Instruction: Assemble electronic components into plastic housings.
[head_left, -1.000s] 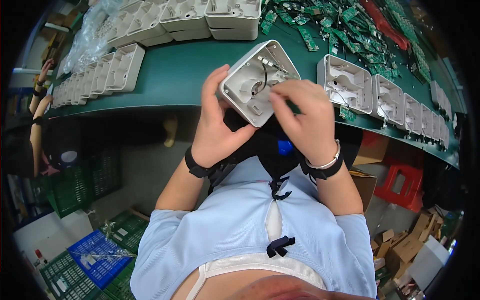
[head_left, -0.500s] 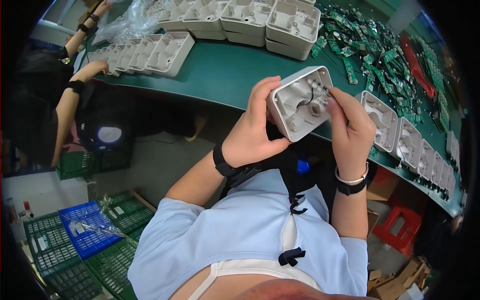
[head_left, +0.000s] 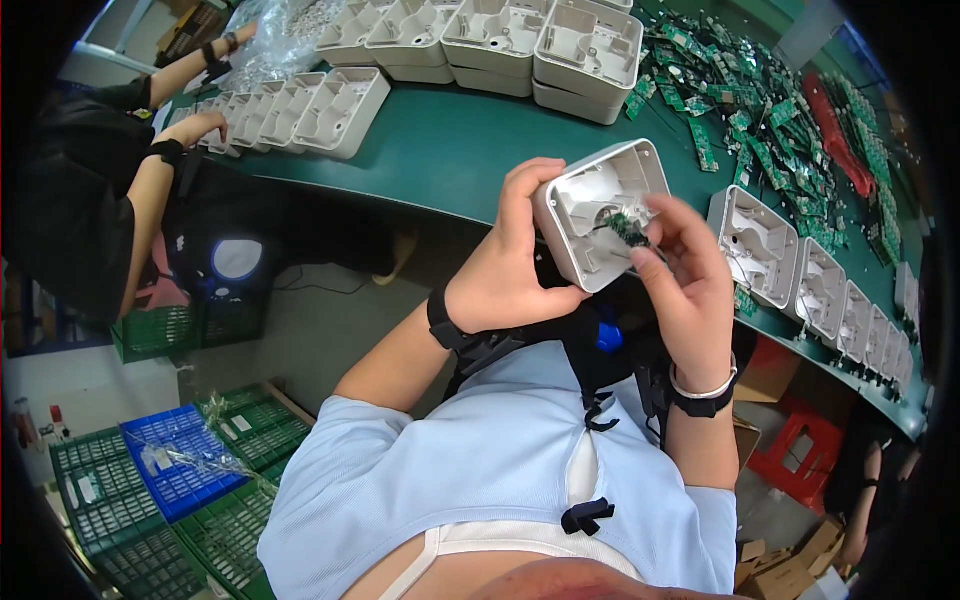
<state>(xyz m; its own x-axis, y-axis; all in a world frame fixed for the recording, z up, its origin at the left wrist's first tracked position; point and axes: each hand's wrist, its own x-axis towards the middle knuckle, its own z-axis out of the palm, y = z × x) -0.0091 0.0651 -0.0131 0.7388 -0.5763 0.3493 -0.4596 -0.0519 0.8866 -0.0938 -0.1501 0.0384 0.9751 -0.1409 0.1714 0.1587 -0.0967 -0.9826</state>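
Observation:
My left hand (head_left: pixel 505 268) grips a white plastic housing (head_left: pixel 622 180) from its left side, fingers behind and thumb along the lower edge. The housing is tilted, its open side and moulded hollows facing me. Between the thumb and fingers of my right hand (head_left: pixel 694 292) is a small green circuit board (head_left: pixel 627 230), at the housing's right side, partly over the opening. A dark wire seems to run from the board into the housing. The fingers partly cover the board, and slight blur hides its finer details.
Loose green circuit boards (head_left: pixel 745 125) lie piled at the back right by a red strip (head_left: pixel 832 135). A row of white housings (head_left: pixel 762 250) lines the right table edge. Stacked housings (head_left: pixel 490 30) stand at the back. A co-worker's hand (head_left: pixel 200 127) is at the left beside another row.
My right hand has shifted slightly, and the green board now shows in its fingers over the housing. The left hand still holds the housing. The co-worker's arms at left have moved.

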